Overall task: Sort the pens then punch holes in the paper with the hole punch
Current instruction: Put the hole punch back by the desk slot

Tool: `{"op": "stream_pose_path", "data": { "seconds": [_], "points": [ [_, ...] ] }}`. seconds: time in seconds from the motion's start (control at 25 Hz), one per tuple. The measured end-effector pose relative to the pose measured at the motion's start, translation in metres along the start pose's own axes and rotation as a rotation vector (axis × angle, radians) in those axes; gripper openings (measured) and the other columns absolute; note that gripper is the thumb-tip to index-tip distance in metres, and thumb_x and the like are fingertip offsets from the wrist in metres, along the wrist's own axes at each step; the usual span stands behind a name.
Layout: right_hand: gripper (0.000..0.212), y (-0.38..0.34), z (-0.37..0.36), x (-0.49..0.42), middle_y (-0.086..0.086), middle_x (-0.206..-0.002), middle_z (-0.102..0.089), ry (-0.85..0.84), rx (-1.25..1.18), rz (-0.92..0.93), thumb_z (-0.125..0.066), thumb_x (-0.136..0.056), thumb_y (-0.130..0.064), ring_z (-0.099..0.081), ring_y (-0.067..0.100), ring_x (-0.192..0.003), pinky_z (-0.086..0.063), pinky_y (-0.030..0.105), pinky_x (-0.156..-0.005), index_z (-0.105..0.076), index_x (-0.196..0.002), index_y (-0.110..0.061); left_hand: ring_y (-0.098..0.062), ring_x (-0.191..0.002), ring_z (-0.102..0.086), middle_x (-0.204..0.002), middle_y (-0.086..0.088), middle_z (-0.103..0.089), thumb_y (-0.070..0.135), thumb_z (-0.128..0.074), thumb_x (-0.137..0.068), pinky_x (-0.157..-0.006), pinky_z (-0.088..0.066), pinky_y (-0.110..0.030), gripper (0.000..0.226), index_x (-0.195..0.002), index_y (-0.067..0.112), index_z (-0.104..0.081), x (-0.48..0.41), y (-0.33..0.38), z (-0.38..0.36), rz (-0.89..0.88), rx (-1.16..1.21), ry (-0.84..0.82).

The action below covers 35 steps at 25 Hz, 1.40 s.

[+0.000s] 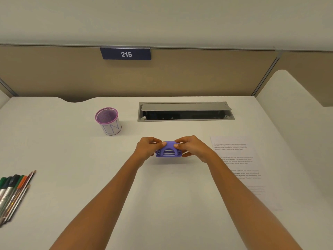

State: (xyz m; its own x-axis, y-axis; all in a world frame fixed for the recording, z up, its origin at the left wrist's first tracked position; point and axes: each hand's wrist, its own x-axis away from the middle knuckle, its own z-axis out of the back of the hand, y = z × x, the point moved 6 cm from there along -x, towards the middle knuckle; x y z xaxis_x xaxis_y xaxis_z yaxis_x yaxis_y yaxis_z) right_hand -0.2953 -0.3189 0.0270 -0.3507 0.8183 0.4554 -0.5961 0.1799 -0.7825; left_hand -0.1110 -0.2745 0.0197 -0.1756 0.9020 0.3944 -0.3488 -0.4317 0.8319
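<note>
A purple hole punch is at the middle of the white desk, held from both sides. My left hand grips its left end and my right hand grips its right end, thumbs on top. A printed sheet of paper lies flat to the right, partly under my right forearm. Several pens and pencils lie in a row at the desk's left edge. A purple mesh pen cup with a white paper label stands upright at the back left, and I see nothing inside it.
An open cable tray with a raised grey lid is sunk into the desk at the back. A tan partition with a "215" sign rises behind the desk. A second white desk surface slopes up on the right.
</note>
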Motion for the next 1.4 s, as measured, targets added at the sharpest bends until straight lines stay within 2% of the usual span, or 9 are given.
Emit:
{"op": "stream_pose_path", "data": {
  "seconds": [0.24,0.32,0.48,0.64,0.76,0.84,1.0,1.16,1.4],
  "points": [
    [0.047,0.0,0.006,-0.009,0.011,-0.131,-0.06,0.082,0.075,0.075,-0.068,-0.088,-0.02,-0.06,0.024,-0.109,-0.049,0.033,-0.091,-0.054,-0.132,-0.012,-0.027,-0.109,-0.061,-0.126,-0.012,-0.062,0.03,-0.071,-0.083,-0.091,-0.049,-0.035,0.051,-0.126,0.008,-0.056,-0.006,0.013,-0.001,-0.104,-0.085,0.061],
    [0.048,-0.001,0.009,-0.009,0.01,-0.13,-0.061,0.14,0.09,0.112,-0.07,-0.086,-0.019,-0.061,0.025,-0.109,-0.048,0.032,-0.091,-0.053,-0.131,-0.013,-0.03,-0.111,-0.061,-0.128,-0.012,-0.061,0.028,-0.071,-0.083,-0.094,-0.05,-0.037,0.054,-0.13,0.008,-0.053,-0.008,0.014,-0.003,-0.133,-0.09,0.08],
    [0.048,0.007,0.003,-0.003,0.006,-0.126,-0.064,0.198,0.146,0.217,-0.07,-0.086,-0.018,-0.059,0.013,-0.101,-0.046,0.024,-0.088,-0.054,-0.131,-0.016,-0.026,-0.11,-0.062,-0.126,-0.01,-0.062,0.026,-0.076,-0.079,-0.092,-0.049,-0.033,0.055,-0.127,0.011,-0.055,-0.005,0.002,-0.008,-0.191,-0.161,0.077],
    [0.05,0.013,0.001,-0.005,0.006,-0.13,-0.062,0.201,0.159,0.249,-0.069,-0.087,-0.017,-0.062,0.021,-0.112,-0.05,0.028,-0.093,-0.052,-0.134,-0.016,-0.023,-0.111,-0.061,-0.127,-0.008,-0.062,0.025,-0.075,-0.079,-0.093,-0.049,-0.031,0.053,-0.127,0.013,-0.055,-0.003,-0.004,-0.011,-0.225,-0.16,0.135],
    [0.05,0.01,0.01,-0.014,0.007,-0.13,-0.062,0.236,0.139,0.224,-0.068,-0.088,-0.02,-0.061,0.018,-0.109,-0.048,0.025,-0.09,-0.052,-0.135,-0.015,-0.024,-0.111,-0.061,-0.128,-0.009,-0.062,0.026,-0.071,-0.083,-0.093,-0.048,-0.03,0.052,-0.13,0.012,-0.054,-0.012,0.003,-0.015,-0.226,-0.113,0.159],
    [0.051,0.007,0.017,-0.022,0.008,-0.132,-0.061,0.261,0.118,0.186,-0.066,-0.089,-0.022,-0.061,0.022,-0.112,-0.045,0.026,-0.089,-0.05,-0.137,-0.013,-0.026,-0.11,-0.062,-0.128,-0.01,-0.062,0.03,-0.069,-0.084,-0.094,-0.049,-0.033,0.052,-0.13,0.011,-0.054,-0.024,0.009,-0.018,-0.198,-0.099,0.165],
    [0.051,0.011,0.033,-0.043,0.012,-0.134,-0.06,0.324,0.047,0.077,-0.064,-0.091,-0.024,-0.059,0.03,-0.12,-0.046,0.036,-0.1,-0.05,-0.137,-0.009,-0.029,-0.11,-0.062,-0.127,-0.012,-0.063,0.036,-0.066,-0.085,-0.095,-0.049,-0.036,0.054,-0.129,0.008,-0.056,-0.053,0.02,-0.024,-0.128,-0.103,0.183],
    [0.047,0.013,0.047,-0.069,0.016,-0.131,-0.062,0.393,-0.001,-0.006,-0.062,-0.091,-0.025,-0.06,0.032,-0.117,-0.045,0.035,-0.101,-0.054,-0.133,-0.003,-0.029,-0.105,-0.064,-0.121,-0.015,-0.066,0.039,-0.064,-0.086,-0.091,-0.049,-0.032,0.052,-0.124,0.004,-0.061,-0.086,0.03,-0.03,-0.105,-0.124,0.209],
    [0.042,0.016,0.063,-0.103,0.019,-0.123,-0.064,0.479,-0.08,-0.093,-0.062,-0.092,-0.026,-0.062,0.032,-0.109,-0.048,0.033,-0.094,-0.061,-0.124,0.0,-0.029,-0.098,-0.065,-0.112,-0.016,-0.069,0.04,-0.064,-0.086,-0.079,-0.044,-0.026,0.048,-0.116,0.002,-0.065,-0.128,0.046,-0.035,-0.083,-0.149,0.265]
  ]
}}
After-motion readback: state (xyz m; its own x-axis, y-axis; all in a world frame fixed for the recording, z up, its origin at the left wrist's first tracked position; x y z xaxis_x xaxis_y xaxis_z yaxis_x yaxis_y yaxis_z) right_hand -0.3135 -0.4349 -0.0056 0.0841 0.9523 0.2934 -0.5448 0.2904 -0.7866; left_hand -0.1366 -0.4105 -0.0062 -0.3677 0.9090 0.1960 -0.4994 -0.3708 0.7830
